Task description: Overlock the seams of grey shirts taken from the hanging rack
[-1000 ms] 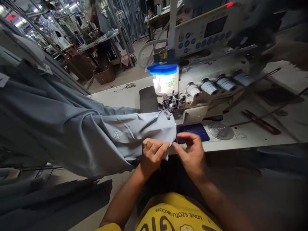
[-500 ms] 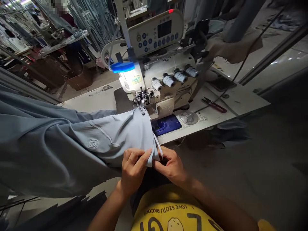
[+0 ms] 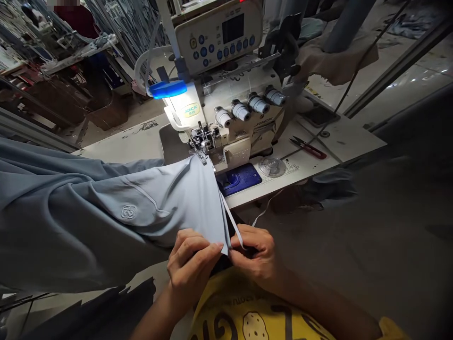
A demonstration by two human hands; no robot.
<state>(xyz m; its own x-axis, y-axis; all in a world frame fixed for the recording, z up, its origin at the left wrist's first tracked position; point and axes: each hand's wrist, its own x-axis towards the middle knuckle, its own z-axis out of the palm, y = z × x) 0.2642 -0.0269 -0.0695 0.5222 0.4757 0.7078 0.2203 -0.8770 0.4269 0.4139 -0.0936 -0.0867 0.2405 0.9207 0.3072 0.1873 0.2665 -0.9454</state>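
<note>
A light blue-grey garment with an embroidered emblem stretches from the left to the needle area of a white overlock sewing machine. Its far edge lies under the presser foot. My left hand is closed on the near corner of the fabric, thumb and fingers pinching it. Beside it, my right hand pinches the edge at the same corner. A narrow pale tape runs from the machine down to my right fingers, where it loops; its end is hidden.
On the table right of the machine lie red-handled thread snips and a clear round dish. A blue plate sits in front of the machine. A control panel stands on top. Another person is at the far left.
Both hands have drawn slightly nearer to my body with the fabric corner, and the edge looks straighter and tauter. More of the pale tape shows. The view has shifted a little.
</note>
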